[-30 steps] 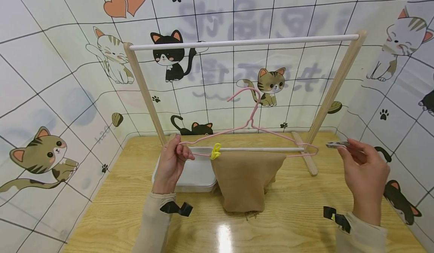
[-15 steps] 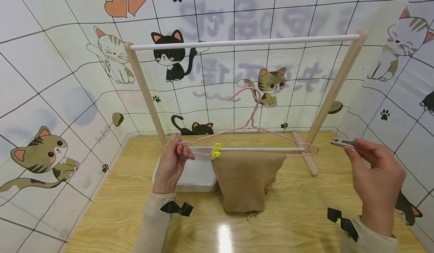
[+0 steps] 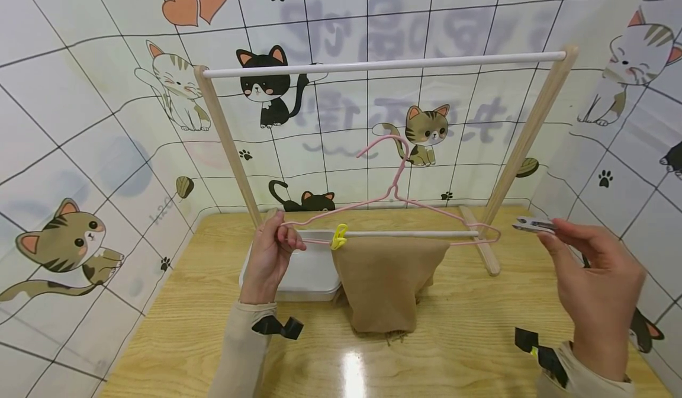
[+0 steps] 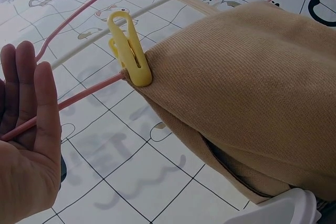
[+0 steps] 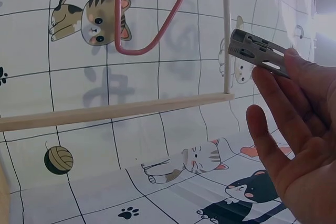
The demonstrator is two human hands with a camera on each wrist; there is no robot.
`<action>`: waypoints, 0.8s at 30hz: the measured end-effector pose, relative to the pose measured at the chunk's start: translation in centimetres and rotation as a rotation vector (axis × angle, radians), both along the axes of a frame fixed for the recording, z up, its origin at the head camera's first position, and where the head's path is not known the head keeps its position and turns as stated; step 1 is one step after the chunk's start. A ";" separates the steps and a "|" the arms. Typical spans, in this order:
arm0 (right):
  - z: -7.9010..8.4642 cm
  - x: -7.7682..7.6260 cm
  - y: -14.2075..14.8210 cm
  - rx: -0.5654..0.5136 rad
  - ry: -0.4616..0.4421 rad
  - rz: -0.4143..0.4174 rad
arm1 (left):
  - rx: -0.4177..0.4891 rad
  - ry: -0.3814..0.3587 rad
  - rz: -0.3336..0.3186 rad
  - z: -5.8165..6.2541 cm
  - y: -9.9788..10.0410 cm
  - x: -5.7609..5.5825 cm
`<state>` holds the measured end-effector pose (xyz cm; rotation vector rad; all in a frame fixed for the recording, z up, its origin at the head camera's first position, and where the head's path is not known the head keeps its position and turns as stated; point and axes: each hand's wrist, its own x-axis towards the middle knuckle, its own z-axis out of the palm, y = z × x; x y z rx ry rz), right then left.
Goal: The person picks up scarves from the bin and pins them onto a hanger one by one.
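My left hand [image 3: 272,259] grips the left end of a pink wire hanger [image 3: 426,207], whose hook points up. A brown cloth [image 3: 389,285] with a frayed lower edge is draped over the hanger's bottom bar. At the cloth's left upper corner a yellow clothespin [image 4: 131,51] clamps it to the bar; no clip sits on its right corner. Off to the right of the hanger, my right hand [image 3: 599,291] pinches a silver metal clothespin [image 5: 260,53] between thumb and fingers, its jaws pointing left and apart from the hanger.
Behind the hanger stands a rack with wooden legs [image 3: 527,143] and a white top rail [image 3: 383,66]. A white tray [image 3: 309,296] rests on the wooden table [image 3: 469,339], partly behind the left hand and cloth. Walls printed with cats surround the table.
My right hand has moved slightly to the right with the metal clothespin, then the clip has come back a little leftward. The left hand, hanger and cloth have stayed in place.
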<state>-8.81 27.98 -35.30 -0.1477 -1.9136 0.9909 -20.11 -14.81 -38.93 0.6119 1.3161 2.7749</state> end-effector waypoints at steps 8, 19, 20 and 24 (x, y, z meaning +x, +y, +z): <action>0.3 -0.2 -1.1 0.032 0.021 0.093 | 0.004 -0.004 0.006 0.1 0.0 0.0; 0.0 -1.0 -1.7 0.054 0.075 0.210 | 0.005 -0.007 0.002 0.1 0.0 0.0; -0.1 -1.0 -1.7 0.053 0.077 0.219 | 0.002 -0.008 0.004 0.1 0.0 0.0; -0.3 -1.3 -1.9 0.062 0.094 0.276 | 0.000 -0.015 0.006 0.2 0.0 0.0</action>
